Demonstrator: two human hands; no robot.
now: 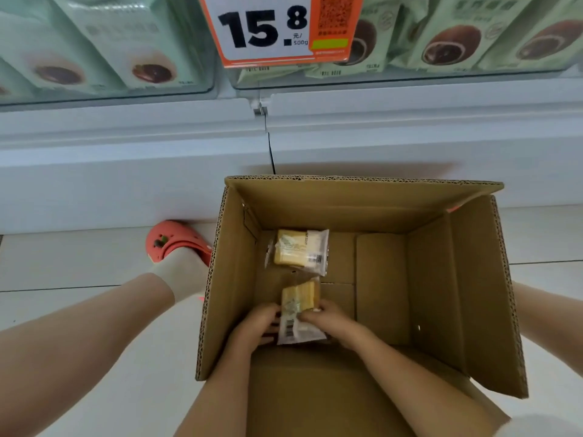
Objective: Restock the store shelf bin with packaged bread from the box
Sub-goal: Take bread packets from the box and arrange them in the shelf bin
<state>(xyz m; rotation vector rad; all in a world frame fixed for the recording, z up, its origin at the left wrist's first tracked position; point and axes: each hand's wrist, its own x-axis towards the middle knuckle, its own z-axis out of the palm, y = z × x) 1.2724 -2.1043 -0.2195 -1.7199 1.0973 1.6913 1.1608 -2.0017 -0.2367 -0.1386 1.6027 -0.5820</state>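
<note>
An open cardboard box (457,279) stands on the floor below the shelf. Two clear-wrapped packs of yellow bread lie on its bottom. The nearer bread pack (299,302) is gripped from both sides: my left hand (257,323) holds its left edge and my right hand (328,318) holds its right edge, fingers curled round the wrapper. The farther bread pack (299,252) lies flat and untouched near the box's back left corner. The shelf bin (394,78) above, behind a clear front, holds green packaged goods.
An orange price tag (277,29) reading 15.8 hangs at the bin's front. A second clear bin (104,93) sits to the left. My left leg and an orange clog (175,241) stand left of the box on the white tiled floor.
</note>
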